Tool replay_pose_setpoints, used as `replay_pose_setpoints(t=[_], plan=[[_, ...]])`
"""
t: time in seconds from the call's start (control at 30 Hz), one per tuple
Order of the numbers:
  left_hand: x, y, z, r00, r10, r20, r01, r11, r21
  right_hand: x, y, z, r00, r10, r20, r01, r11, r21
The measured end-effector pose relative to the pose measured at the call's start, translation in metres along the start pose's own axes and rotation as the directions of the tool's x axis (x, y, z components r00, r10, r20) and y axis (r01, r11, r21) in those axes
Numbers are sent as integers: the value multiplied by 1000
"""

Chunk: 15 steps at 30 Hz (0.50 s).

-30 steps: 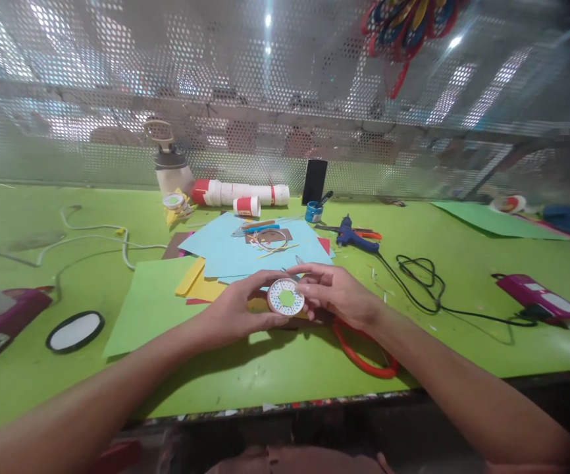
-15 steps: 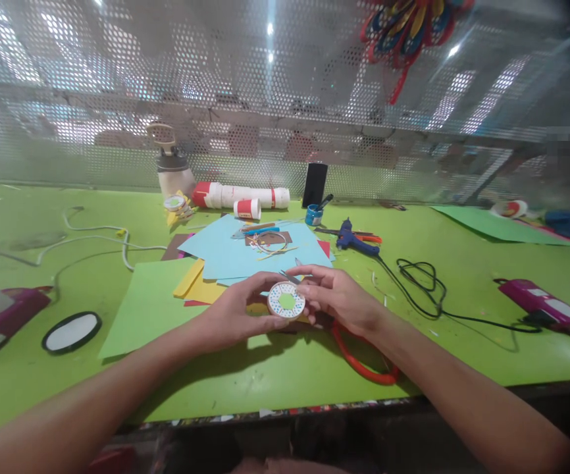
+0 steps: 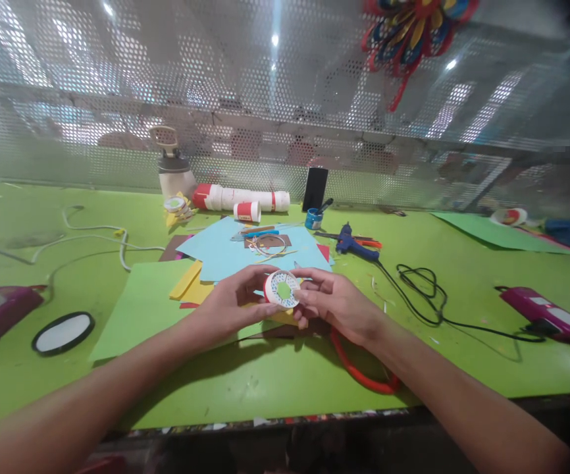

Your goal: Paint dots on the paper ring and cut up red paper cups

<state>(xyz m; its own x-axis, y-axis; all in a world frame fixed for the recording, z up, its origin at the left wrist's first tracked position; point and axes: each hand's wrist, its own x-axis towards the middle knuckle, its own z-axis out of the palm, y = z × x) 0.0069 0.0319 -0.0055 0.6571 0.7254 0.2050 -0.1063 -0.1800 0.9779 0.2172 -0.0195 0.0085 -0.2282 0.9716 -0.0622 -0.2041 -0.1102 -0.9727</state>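
Observation:
A small round roll of tape [image 3: 282,289], white with coloured dots and a green centre hole, is held between both hands above the green table [image 3: 285,382]. My left hand [image 3: 235,306] curls round its left side with the thumb below. Its right side is pinched by the fingers of my right hand [image 3: 337,303]. Sheets of coloured paper [image 3: 235,253], light blue, yellow and green, lie just beyond and beneath the hands. A red-handled tool [image 3: 364,372], partly hidden, lies under my right wrist.
A blue glue gun [image 3: 351,241] with a black cord [image 3: 426,289] lies to the right. White and red glue bottles [image 3: 240,196], a phone [image 3: 314,188] and a small blue pot stand at the back. Magenta devices [image 3: 544,311] sit at both sides, and an oval mirror [image 3: 62,332] at left.
Both hands have lifted the tape roll slightly and tilted it more upright toward me. The view has shifted a little; nothing else on the table has moved.

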Motion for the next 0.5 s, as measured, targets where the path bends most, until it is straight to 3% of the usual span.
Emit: replay_pose_setpoints(t=[0.33, 0.5], plan=[[-4, 11, 3, 1000, -20, 6, 20, 996, -89, -2, 3, 6, 999, 27, 41, -26, 999, -27], [-5, 14, 7, 998, -52, -25, 49, 994, -93, 0, 10, 12, 1000, 22, -1, -22, 998, -60]])
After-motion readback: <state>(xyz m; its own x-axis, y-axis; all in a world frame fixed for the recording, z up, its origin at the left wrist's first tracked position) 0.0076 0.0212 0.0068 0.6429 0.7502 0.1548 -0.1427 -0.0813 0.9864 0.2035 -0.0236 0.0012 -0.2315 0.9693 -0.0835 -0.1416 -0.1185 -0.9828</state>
